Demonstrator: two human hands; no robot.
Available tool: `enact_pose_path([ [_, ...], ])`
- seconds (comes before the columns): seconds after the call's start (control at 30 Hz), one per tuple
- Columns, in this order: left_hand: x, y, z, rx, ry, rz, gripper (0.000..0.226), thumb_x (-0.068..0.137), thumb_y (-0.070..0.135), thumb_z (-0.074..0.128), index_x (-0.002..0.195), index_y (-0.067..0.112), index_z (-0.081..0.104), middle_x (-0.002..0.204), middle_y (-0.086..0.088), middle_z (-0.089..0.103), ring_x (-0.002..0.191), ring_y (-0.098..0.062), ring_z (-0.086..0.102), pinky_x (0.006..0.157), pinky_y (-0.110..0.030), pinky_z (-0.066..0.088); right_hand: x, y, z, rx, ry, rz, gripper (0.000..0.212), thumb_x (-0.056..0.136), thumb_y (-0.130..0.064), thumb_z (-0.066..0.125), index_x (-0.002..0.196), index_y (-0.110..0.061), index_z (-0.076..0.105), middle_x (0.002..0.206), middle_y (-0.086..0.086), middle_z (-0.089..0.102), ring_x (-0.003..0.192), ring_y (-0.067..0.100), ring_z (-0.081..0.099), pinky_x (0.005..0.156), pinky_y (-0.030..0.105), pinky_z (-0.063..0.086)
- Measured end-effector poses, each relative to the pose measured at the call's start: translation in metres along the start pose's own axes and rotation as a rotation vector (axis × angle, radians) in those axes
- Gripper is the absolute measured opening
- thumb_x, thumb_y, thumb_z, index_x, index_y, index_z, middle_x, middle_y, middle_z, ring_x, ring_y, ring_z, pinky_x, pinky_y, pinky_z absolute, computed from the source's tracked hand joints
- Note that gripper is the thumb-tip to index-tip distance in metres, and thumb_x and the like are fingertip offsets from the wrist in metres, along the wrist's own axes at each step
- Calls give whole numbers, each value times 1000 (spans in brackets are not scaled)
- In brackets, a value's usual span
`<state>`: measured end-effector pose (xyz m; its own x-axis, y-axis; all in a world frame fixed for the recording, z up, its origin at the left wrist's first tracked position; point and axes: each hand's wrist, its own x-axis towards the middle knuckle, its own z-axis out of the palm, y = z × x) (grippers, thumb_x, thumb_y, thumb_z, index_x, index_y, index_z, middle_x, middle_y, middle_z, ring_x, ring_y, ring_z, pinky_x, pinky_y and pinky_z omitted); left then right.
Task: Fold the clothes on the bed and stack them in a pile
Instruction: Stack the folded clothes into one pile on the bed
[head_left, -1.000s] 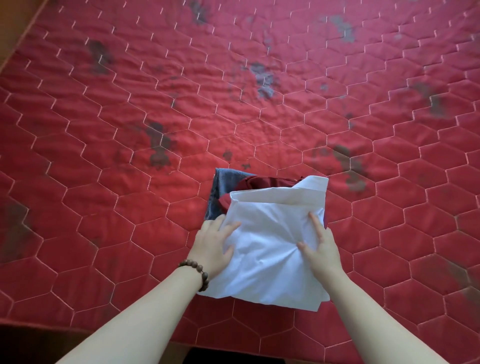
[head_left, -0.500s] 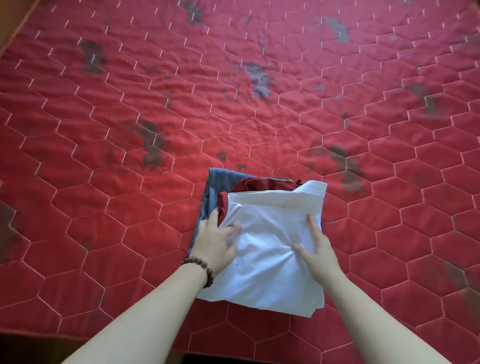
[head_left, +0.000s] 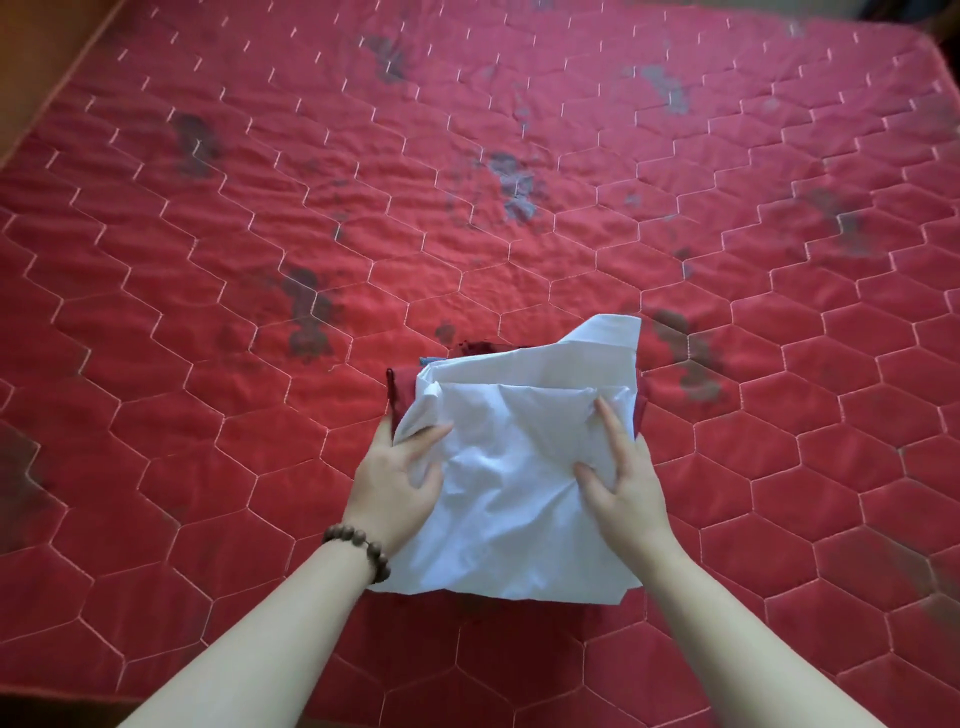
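A folded white garment (head_left: 514, 493) tops a small pile near the front edge of the red quilted bed (head_left: 208, 312). Under it a dark red garment (head_left: 397, 389) shows at the left and right edges, and a sliver of blue jeans (head_left: 431, 360) at the back left. My left hand (head_left: 395, 478) rests on the white garment's left side, thumb and forefinger on top, the other fingertips hidden under a white flap. My right hand (head_left: 621, 483) presses the right side with forefinger and thumb straight on the cloth. The cloth wrinkles between both hands.
The bed cover carries several dark grey stains (head_left: 514, 187) across its middle and back. A wooden bed frame edge (head_left: 36, 104) runs along the far left. A bead bracelet (head_left: 363, 545) is on my left wrist.
The white garment has slid back and left over the pile, so the jeans and red garment are now mostly covered. Both hands moved with it, staying on its sides.
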<state>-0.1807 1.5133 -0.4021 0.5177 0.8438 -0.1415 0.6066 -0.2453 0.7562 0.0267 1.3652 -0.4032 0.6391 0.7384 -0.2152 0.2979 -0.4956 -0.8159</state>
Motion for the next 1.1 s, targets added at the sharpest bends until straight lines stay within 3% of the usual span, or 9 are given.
enact_pose_path([
  [0.17, 8, -17, 4, 74, -155, -183, 41, 85, 16, 66, 124, 28, 62, 133, -7, 46, 129, -26, 36, 111, -37, 30, 5, 21, 5, -122, -76, 234, 76, 87, -22, 67, 150, -31, 25, 140, 8, 36, 125, 20, 38, 105, 31, 32],
  [0.27, 20, -15, 7, 17, -56, -114, 43, 83, 8, 66, 124, 23, 63, 128, -1, 48, 121, -20, 43, 100, -26, 34, 10, 20, 3, -209, 176, 132, 70, 85, -25, 68, 146, -26, 35, 140, 6, 40, 128, 23, 37, 106, 35, 31],
  [0.37, 33, -8, 6, -100, -14, -120, 49, 83, -1, 63, 127, 21, 61, 124, 1, 49, 112, -13, 48, 94, -17, 32, 26, 13, 3, -69, 136, 185, 72, 85, -27, 70, 146, -24, 32, 137, -2, 45, 126, 17, 44, 102, 31, 37],
  [0.57, 44, 1, 0, -212, -121, -142, 45, 84, -8, 54, 114, 22, 69, 116, 7, 63, 107, -4, 57, 90, -9, 37, 43, 5, 1, 28, 79, 248, 7, 84, -18, 65, 84, -15, 59, 80, -5, 62, 77, 18, 57, 62, 28, 41],
  [0.8, 70, 29, -3, -556, -202, -132, 41, 87, -7, 56, 95, 27, 77, 101, 5, 74, 95, -9, 68, 82, -21, 54, 32, 20, -14, 133, 371, 137, 18, 92, -16, 54, 77, -24, 47, 64, -21, 53, 59, 0, 46, 57, 16, 37],
  [0.87, 82, 30, 5, -469, -219, -123, 45, 85, -7, 57, 109, 29, 72, 110, 5, 70, 99, -8, 65, 86, -19, 51, 35, 27, -15, 155, 377, 232, 6, 92, -22, 57, 90, -26, 52, 75, -25, 58, 74, 5, 56, 65, 24, 42],
  [0.97, 93, 15, 20, 2, -277, -89, 53, 85, 1, 60, 131, 27, 56, 125, -3, 50, 117, -19, 47, 99, -22, 35, 44, 39, -12, 234, 232, 554, 60, 85, -40, 68, 135, -18, 42, 124, -3, 57, 112, 25, 57, 94, 41, 47],
  [1.03, 91, 8, 24, 139, -218, -93, 54, 85, 8, 62, 133, 31, 54, 128, -5, 41, 121, -25, 39, 101, -25, 28, 47, 45, -12, 324, 131, 675, 69, 81, -46, 71, 134, -8, 47, 126, 6, 59, 110, 29, 61, 96, 47, 49],
  [1.1, 84, 3, 26, 130, -186, -116, 55, 84, 12, 64, 133, 34, 51, 123, -3, 38, 118, -24, 41, 97, -23, 31, 45, 47, -13, 392, 78, 658, 50, 80, -42, 73, 115, -7, 64, 107, 7, 70, 94, 27, 68, 87, 47, 55],
])
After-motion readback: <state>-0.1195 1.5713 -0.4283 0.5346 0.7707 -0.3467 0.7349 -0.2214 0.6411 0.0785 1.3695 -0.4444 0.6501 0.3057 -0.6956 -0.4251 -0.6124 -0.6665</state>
